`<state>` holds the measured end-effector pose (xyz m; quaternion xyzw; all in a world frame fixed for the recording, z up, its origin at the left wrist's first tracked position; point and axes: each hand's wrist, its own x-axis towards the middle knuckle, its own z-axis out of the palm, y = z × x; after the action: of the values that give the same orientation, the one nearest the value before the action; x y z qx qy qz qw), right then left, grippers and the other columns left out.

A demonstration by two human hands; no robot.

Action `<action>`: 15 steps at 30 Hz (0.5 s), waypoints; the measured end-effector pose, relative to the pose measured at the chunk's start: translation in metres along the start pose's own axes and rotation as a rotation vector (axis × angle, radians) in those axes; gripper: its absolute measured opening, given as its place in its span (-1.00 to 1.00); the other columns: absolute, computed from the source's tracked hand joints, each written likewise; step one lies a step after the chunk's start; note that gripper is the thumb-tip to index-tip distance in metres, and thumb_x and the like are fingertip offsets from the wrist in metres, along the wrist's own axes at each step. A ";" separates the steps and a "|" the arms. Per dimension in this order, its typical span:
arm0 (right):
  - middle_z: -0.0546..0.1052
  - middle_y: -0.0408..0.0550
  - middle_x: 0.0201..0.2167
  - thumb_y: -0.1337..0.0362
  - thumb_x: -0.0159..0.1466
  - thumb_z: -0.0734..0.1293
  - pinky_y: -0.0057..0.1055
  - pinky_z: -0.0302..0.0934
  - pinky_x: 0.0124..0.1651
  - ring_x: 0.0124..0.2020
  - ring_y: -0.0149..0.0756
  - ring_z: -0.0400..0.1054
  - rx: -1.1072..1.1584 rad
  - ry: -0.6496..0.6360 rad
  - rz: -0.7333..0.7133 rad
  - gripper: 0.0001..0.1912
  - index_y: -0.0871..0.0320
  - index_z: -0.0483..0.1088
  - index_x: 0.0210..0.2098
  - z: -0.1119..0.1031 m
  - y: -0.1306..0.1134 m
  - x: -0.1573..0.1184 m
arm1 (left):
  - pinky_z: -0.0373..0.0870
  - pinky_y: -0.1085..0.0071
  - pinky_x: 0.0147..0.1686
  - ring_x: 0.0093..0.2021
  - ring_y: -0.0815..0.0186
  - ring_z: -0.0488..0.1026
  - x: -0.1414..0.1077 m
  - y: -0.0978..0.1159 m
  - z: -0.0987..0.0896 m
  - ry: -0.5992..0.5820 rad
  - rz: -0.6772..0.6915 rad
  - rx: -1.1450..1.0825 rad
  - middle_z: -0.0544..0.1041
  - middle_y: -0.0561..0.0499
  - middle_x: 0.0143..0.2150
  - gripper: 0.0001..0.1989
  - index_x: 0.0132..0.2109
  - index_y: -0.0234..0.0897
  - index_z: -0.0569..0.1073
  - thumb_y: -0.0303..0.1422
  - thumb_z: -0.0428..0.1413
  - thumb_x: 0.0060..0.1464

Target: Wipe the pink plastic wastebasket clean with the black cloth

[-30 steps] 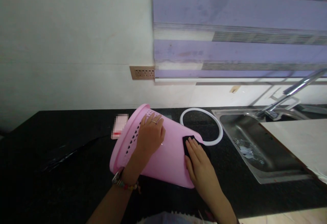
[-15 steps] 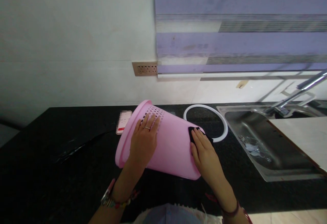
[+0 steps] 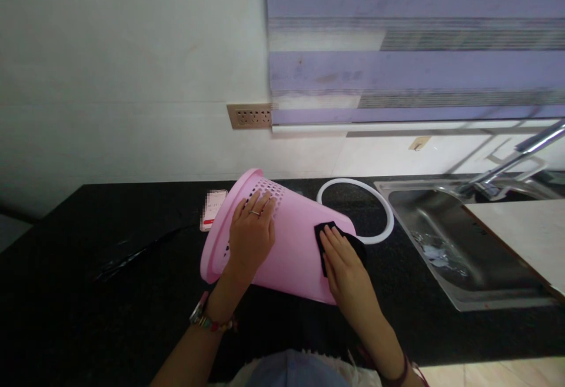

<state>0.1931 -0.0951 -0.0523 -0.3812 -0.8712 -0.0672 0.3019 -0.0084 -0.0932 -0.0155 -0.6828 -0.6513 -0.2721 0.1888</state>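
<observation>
A pink plastic basket (image 3: 293, 240) lies on its side on the black counter, its wide rim toward the left and its base toward the right. My left hand (image 3: 251, 231) rests flat on its upper side near the rim, over the band of small holes, fingers stretched out. With my right hand (image 3: 346, 269) I hold a black cloth (image 3: 326, 228) pressed against the basket's side near the base. The cloth sticks out around my fingers; part of it is hidden under the palm.
Behind the basket lies a white ring (image 3: 388, 213). A phone (image 3: 214, 210) sits by the rim, and a crumpled black plastic bag (image 3: 132, 257) lies farther left. On the right are a steel sink (image 3: 459, 304), a faucet (image 3: 489, 184) and a pale board (image 3: 525, 234) over the sink.
My right hand has slid the black cloth a little to the left along the basket. My left hand stays on the basket near the rim, with a slight shift.
</observation>
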 end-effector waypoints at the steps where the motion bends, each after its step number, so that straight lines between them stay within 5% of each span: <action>1: 0.39 0.15 0.07 0.51 0.24 0.09 -0.14 0.27 0.09 0.15 -0.13 0.21 0.006 0.001 -0.001 -0.53 0.31 0.25 0.13 0.001 -0.003 0.004 | 0.21 0.10 0.10 0.10 0.13 0.34 0.000 0.000 0.000 0.004 -0.004 0.001 0.47 -0.09 0.05 -0.65 -0.02 -0.30 0.43 -0.50 -0.10 0.09; 5: 0.37 0.16 0.09 0.53 0.23 0.07 -0.15 0.22 0.14 0.19 -0.14 0.15 0.038 -0.027 -0.066 -0.52 0.34 0.27 0.12 0.003 -0.014 0.005 | 0.20 0.11 0.10 0.10 0.13 0.33 0.000 -0.002 -0.001 -0.002 -0.011 -0.005 0.47 -0.10 0.05 -0.66 -0.04 -0.31 0.44 -0.51 -0.10 0.09; 10: 0.36 0.12 0.11 0.48 0.25 0.09 -0.14 0.21 0.14 0.21 -0.17 0.13 0.058 -0.056 -0.012 -0.50 0.25 0.18 0.19 -0.003 0.007 -0.007 | 0.19 0.11 0.11 0.11 0.13 0.32 -0.001 -0.002 -0.001 -0.002 -0.003 0.003 0.46 -0.10 0.06 -0.65 -0.02 -0.31 0.43 -0.50 -0.10 0.09; 15: 0.38 0.18 0.08 0.48 0.25 0.07 -0.14 0.21 0.14 0.16 -0.13 0.20 0.025 -0.049 -0.019 -0.54 0.33 0.28 0.12 0.007 -0.005 0.021 | 0.19 0.11 0.10 0.10 0.14 0.34 0.000 0.000 -0.001 -0.010 -0.023 0.021 0.46 -0.09 0.05 -0.64 -0.01 -0.28 0.43 -0.51 -0.10 0.09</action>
<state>0.1754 -0.0831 -0.0457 -0.3704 -0.8828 -0.0497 0.2847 -0.0090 -0.0942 -0.0146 -0.6745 -0.6628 -0.2642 0.1894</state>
